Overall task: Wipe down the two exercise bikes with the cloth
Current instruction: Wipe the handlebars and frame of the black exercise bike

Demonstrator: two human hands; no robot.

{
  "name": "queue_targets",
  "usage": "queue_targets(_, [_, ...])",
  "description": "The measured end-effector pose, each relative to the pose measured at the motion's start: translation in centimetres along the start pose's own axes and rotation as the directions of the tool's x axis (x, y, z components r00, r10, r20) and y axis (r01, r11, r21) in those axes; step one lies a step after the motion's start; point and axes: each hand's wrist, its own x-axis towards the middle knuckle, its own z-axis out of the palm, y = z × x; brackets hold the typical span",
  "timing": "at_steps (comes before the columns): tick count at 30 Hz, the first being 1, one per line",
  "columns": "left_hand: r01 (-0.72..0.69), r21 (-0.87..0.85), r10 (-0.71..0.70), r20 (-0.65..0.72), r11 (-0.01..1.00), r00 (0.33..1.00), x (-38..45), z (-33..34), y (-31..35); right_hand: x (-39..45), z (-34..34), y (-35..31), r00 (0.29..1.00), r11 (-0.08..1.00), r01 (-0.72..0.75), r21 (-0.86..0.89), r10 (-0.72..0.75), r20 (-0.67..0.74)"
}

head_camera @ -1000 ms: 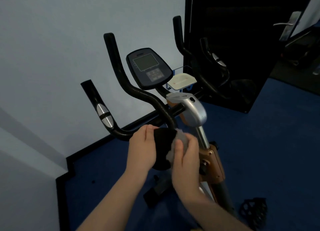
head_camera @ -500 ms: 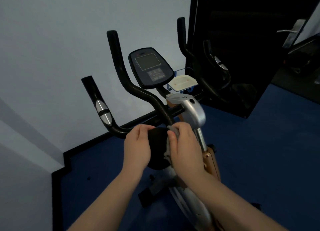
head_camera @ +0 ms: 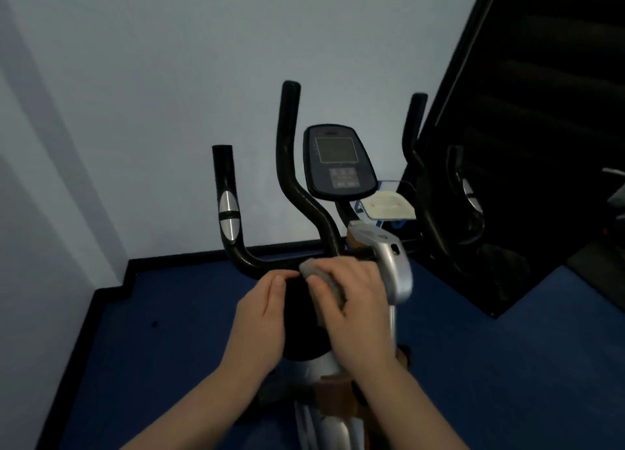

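**Both hands on bike's black knob, cloth under right hand**

Blue floor (head_camera: 507, 365) and pale wall (head_camera: 135, 77) surround the exercise bike (head_camera: 395, 270), which stands directly ahead of both hands. Black handlebars (head_camera: 291, 179) rise above the hands; console (head_camera: 338, 162) up beyond the right hand. Black round knob (head_camera: 301, 328) sits between the two hands. Left hand (head_camera: 260, 324) rests fingers straight against the knob's left side, holding nothing. Right hand (head_camera: 355, 307) curls over grey cloth (head_camera: 318, 273), pressing it onto the knob's top right edge, just below the handlebar crossbar.
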Motion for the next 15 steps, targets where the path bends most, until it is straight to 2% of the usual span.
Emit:
queue_targets(3, [-0.004,-0.021,0.003,-0.015,1.000,1.000,-0.1,0.1,0.1,-0.2,1.0,0.8,0.987,0.972,0.158,-0.176,-0.152,0.047])
queue_targets(5, [0.006,-0.020,-0.006,-0.026,1.000,1.000,-0.2,0.2,0.0,-1.4,1.2,1.8,0.952,0.917,0.305,-0.256,-0.293,0.084])
queue_targets(9, [0.009,-0.007,-0.010,-0.068,1.000,0.998,-0.2,0.2,-0.1,-1.0,0.2,3.1,0.869,0.850,0.491,-0.192,-0.463,0.174])
queue_targets(11, [0.008,-0.016,-0.009,-0.093,1.000,0.996,-0.3,0.4,-0.1,1.3,0.3,2.8,0.904,0.899,0.421,-0.124,-0.404,0.140])
queue_targets(13, [0.037,-0.033,-0.041,-0.126,0.999,0.991,-0.5,0.6,0.1,2.3,0.6,2.0,0.968,0.973,0.229,-0.012,-0.226,0.110])
queue_targets(15, [0.075,0.001,-0.074,-0.141,0.997,0.987,-0.8,0.6,0.1,1.4,0.8,2.2,0.986,0.991,0.123,0.051,-0.128,0.104])
